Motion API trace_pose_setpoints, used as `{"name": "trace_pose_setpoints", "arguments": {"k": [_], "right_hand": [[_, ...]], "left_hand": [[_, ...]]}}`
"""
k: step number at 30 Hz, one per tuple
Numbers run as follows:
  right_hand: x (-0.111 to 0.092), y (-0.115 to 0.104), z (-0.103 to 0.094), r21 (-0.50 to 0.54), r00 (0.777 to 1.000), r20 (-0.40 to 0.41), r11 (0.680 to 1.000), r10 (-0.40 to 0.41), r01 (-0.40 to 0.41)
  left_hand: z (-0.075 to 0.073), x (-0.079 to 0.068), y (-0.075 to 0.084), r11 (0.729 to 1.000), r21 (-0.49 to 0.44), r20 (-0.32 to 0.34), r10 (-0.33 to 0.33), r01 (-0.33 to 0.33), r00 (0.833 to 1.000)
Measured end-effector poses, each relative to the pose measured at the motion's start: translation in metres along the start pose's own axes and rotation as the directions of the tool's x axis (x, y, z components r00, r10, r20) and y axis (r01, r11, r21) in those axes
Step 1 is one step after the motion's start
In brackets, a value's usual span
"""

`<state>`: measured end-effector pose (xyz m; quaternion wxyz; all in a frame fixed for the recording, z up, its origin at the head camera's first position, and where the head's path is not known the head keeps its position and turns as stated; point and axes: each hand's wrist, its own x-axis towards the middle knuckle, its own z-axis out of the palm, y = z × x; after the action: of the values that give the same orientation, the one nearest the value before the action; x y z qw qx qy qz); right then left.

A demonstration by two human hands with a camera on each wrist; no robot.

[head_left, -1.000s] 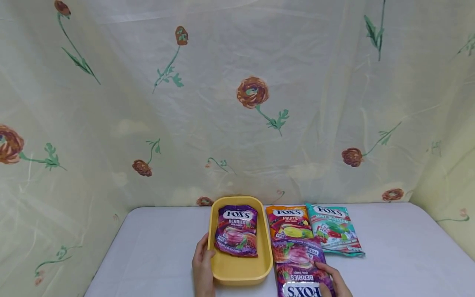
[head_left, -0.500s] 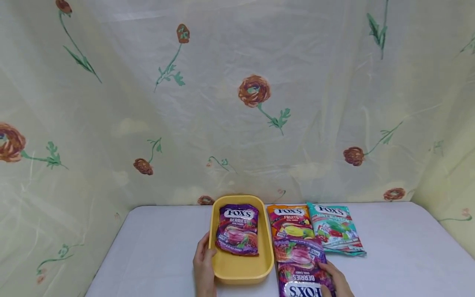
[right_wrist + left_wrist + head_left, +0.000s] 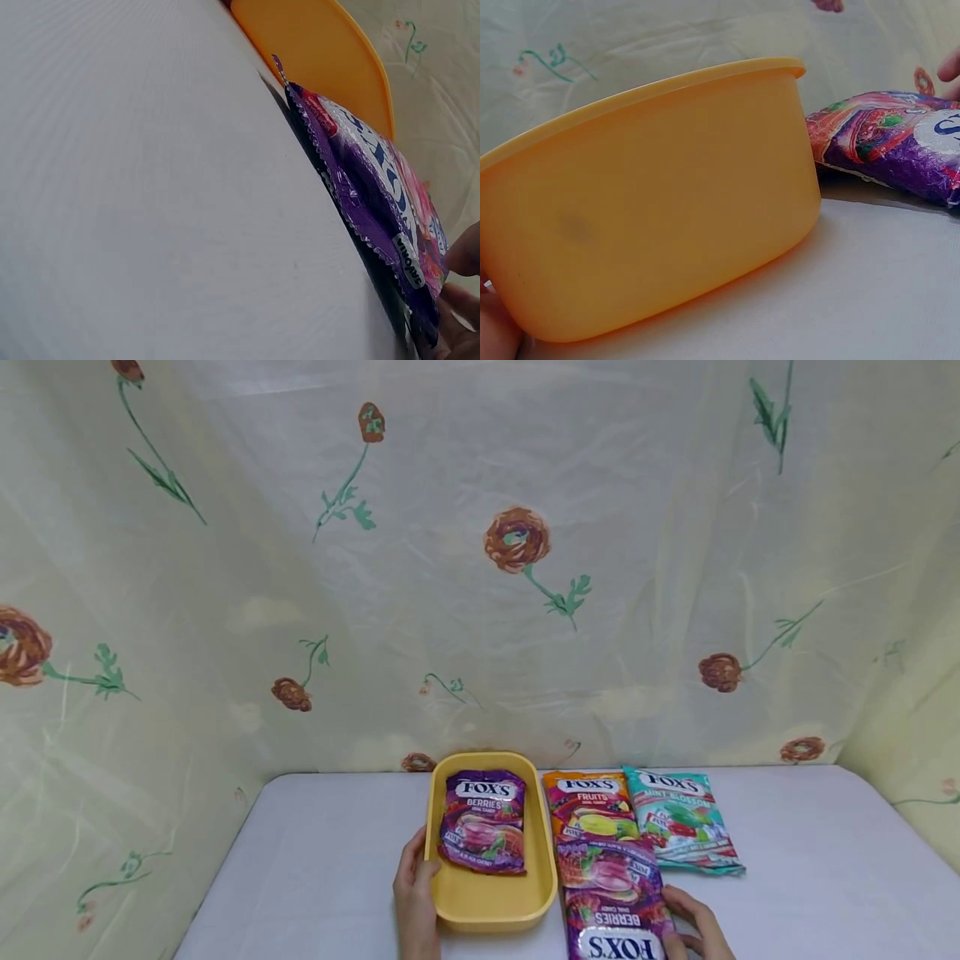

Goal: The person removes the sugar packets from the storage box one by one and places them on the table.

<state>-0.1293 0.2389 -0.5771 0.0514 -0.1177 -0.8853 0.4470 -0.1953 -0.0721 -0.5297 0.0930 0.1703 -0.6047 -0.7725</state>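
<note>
My left hand grips the left side of a yellow plastic tub, thumb over the rim and fingers along the outer wall. Inside the tub lies a purple Fox's Berries candy bag, label facing up. Right of the tub, a second Berries candy bag lies upside down as seen from the head, its near end cut off by the frame. My right hand holds this bag's right edge. In the right wrist view, its fingers are at the side of the bag.
An orange Fox's Fruits bag lies behind, partly covered by the second Berries bag. Beside it is a green Mint Blossom bag. All stand on a white table, with a floral curtain close behind.
My right hand has slid from the top of the second Berries bag to its right edge. The left hand keeps its hold on the tub. The head view has shifted slightly.
</note>
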Motion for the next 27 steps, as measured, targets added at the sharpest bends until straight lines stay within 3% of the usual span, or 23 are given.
{"name": "trace_pose_setpoints", "arguments": {"k": [4, 11, 14, 18, 21, 27], "right_hand": [[-0.004, -0.004, -0.004, 0.039, 0.999, -0.026, 0.999, 0.019, -0.018], [-0.016, -0.026, -0.01, 0.086, 0.981, -0.165, 0.99, -0.099, 0.114], [-0.02, -0.036, -0.011, 0.124, 0.973, -0.161, 0.974, -0.168, 0.189], [-0.024, -0.048, -0.01, 0.094, 0.962, -0.138, 0.964, -0.234, 0.248], [-0.026, -0.058, -0.008, 0.108, 0.967, -0.1, 0.964, -0.233, 0.243], [-0.029, -0.081, -0.001, 0.288, 0.982, 0.005, 0.941, -0.186, 0.177]], "left_hand": [[0.001, 0.001, 0.0, 1.0, 0.008, 0.005, -0.008, 0.008, 1.0], [0.003, 0.001, 0.0, 1.0, 0.017, 0.002, -0.007, 0.007, 1.0], [0.002, 0.0, 0.001, 1.0, 0.028, -0.009, -0.001, 0.002, 1.0], [0.001, -0.001, 0.001, 0.999, 0.04, -0.021, 0.0, 0.0, 1.0], [0.001, -0.001, 0.001, 0.999, 0.042, -0.02, -0.004, 0.004, 1.0], [0.001, -0.001, 0.003, 0.999, 0.037, -0.011, -0.006, 0.007, 1.0]]}}
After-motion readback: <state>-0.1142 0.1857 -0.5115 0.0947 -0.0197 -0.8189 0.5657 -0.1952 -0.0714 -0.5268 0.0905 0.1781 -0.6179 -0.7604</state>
